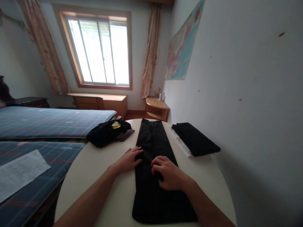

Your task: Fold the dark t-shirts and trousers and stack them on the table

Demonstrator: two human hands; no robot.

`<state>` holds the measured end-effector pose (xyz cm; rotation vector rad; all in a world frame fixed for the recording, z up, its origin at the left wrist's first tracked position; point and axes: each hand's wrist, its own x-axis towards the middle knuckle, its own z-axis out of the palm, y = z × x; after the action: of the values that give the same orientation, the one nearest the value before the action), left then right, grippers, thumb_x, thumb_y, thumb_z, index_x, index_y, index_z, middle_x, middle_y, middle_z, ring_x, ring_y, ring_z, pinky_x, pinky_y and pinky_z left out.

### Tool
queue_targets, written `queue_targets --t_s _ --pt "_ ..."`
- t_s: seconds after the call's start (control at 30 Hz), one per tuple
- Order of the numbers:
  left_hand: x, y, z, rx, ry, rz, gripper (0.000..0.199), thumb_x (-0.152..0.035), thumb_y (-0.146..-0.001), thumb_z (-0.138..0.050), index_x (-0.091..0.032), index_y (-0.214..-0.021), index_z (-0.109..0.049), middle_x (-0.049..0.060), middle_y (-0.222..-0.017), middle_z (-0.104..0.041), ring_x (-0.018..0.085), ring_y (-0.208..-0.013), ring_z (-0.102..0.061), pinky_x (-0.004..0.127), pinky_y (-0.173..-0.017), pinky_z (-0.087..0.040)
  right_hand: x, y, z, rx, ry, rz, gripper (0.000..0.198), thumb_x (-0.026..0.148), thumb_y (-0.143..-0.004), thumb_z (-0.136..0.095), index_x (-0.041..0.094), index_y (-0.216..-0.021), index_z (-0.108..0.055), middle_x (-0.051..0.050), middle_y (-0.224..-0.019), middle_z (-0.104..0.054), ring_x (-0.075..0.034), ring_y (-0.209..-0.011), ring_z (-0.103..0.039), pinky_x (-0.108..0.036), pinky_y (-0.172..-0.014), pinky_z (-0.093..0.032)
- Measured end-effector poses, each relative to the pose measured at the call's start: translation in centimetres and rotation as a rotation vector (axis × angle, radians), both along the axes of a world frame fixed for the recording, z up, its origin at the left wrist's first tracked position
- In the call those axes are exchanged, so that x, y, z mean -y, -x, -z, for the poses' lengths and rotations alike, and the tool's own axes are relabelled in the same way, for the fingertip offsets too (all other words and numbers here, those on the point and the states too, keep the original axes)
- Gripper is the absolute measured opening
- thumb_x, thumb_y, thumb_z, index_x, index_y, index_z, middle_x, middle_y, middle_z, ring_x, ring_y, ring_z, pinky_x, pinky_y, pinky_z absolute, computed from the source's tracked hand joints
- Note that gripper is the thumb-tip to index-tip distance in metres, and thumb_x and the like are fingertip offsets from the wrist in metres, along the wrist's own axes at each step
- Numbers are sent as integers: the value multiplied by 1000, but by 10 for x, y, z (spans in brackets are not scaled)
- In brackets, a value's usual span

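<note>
A pair of black trousers point(153, 138), folded lengthwise into a long strip, lies on the white round table point(94, 183), running away from me. My left hand point(127, 160) rests at the left edge of the trousers, with its fingers stretched onto the cloth and the thumb apart. On the middle of the strip sits my right hand point(170, 174). Its fingers are bent, and a gap shows between them and the thumb; the fingertips touch the cloth, with nothing visibly gripped.
At the table's far left lies a crumpled black garment point(104, 134) with a yellow patch. Folded black clothing point(195, 138) over something white lies at the right, near the wall. Two plaid mattresses point(47, 123) stand left, one bearing a printed sheet point(21, 173). A corner shelf point(157, 103) stands behind.
</note>
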<state>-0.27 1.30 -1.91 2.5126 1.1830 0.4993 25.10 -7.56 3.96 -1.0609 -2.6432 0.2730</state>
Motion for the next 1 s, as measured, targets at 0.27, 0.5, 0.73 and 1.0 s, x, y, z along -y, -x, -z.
queue_targets --t_s 0.27,0.5,0.73,1.0 --pt "-3 12 -7 26 20 25 52 -31 -88 -61 -26 -139 -53 7 -153 -41 29 -144 -30 51 -119 -22 7 16 7 -136 161 -188 15 19 -71 -70 23 -84 -75 -1 -97 -70 -18 -97 -62 -32 -97 -42" --pt "7 10 -21 134 -93 60 41 -13 -82 -56 -25 -120 -66 6 -138 -57 24 -129 -50 41 -113 -37 5 9 1 -344 516 -259 30 47 -85 -67 20 -94 -76 -4 -95 -73 -16 -86 -67 -26 -84 -50" --pt "33 -16 -25 -86 9 196 76 -54 -78 -70 -31 -145 -43 8 -157 -34 36 -145 -27 57 -117 -23 -18 -19 26 -173 237 289 67 53 -88 -60 22 -145 -45 -11 -153 -40 -28 -143 -32 -47 -118 -24" --pt "57 -31 -37 -105 22 306 68 -58 -77 -69 -34 -138 -53 8 -152 -42 37 -138 -38 54 -111 -34 -26 -42 23 -67 201 325 63 57 -77 -70 23 -129 -61 -11 -141 -54 -30 -131 -47 -43 -110 -35"
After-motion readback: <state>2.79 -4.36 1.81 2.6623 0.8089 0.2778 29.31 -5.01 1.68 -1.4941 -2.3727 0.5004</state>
